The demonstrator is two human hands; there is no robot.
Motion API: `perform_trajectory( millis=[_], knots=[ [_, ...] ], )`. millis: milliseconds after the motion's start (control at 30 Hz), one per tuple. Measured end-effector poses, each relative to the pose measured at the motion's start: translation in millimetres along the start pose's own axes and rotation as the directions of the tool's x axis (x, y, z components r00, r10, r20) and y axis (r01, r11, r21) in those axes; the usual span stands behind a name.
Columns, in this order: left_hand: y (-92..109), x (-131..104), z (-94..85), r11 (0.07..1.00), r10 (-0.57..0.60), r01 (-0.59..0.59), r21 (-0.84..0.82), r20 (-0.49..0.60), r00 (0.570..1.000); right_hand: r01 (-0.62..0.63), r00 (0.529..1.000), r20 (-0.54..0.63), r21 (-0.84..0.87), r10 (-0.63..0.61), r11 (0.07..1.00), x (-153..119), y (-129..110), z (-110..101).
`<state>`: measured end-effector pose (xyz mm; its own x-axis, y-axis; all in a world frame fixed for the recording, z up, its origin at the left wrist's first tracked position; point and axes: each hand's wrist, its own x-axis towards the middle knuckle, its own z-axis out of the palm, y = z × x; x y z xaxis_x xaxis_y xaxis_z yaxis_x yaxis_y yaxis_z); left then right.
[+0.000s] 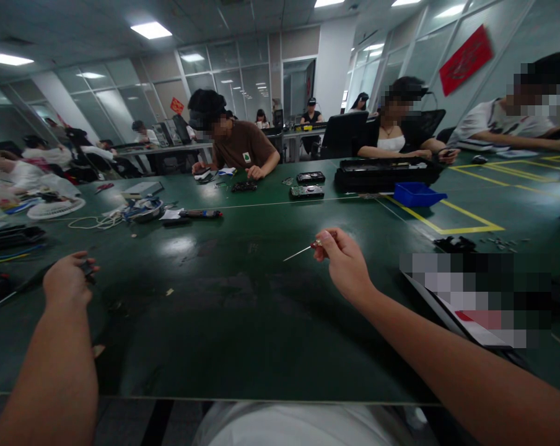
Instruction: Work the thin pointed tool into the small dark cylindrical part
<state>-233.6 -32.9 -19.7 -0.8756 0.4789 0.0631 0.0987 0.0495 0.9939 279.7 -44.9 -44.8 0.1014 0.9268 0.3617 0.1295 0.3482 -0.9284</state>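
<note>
My right hand [347, 260] is closed around the red handle of a thin screwdriver [298, 253], held above the middle of the green table. Its bare metal shaft points left and slightly down, and its tip looks clear of any object. Over at the left, my left hand [70, 279] is closed on a small dark object [89, 270]. Only part of that object shows past the fingers, so its kind is unclear. Small pale scraps [169, 292] lie on the table between my two arms.
Across the green table [243, 359] lie hard drives [306, 191], a long black casing [386, 173], a blue bin [417, 194] and loose screws [503, 243]. Left of centre are an electric screwdriver [201, 214] and tangled cables [143, 207]. Several people sit around, one opposite in a brown shirt [245, 152].
</note>
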Motion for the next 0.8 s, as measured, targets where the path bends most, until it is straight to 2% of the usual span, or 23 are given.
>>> perform_trajectory(
  millis=[167,600,700,800],
  knots=[
    [6,-8,0.0,1.000,-0.013,0.013,-0.011,0.007,1.000,0.006,1.000,-0.002,0.016,-0.006,1.000,1,4,1],
    [6,-10,1.3,1.000,0.019,-0.019,-0.016,-0.054,0.998,0.004,1.000,0.010,0.040,-0.005,0.999,1,4,0],
    [-1,0,-1.2,0.998,0.054,-0.056,-0.028,-0.055,0.997,0.007,1.000,0.012,0.037,-0.008,0.999,1,5,0],
    [-12,18,-7.3,0.988,0.156,-0.156,0.018,0.026,0.987,0.006,1.000,0.019,0.029,-0.006,1.000,0,4,0]
  ],
)
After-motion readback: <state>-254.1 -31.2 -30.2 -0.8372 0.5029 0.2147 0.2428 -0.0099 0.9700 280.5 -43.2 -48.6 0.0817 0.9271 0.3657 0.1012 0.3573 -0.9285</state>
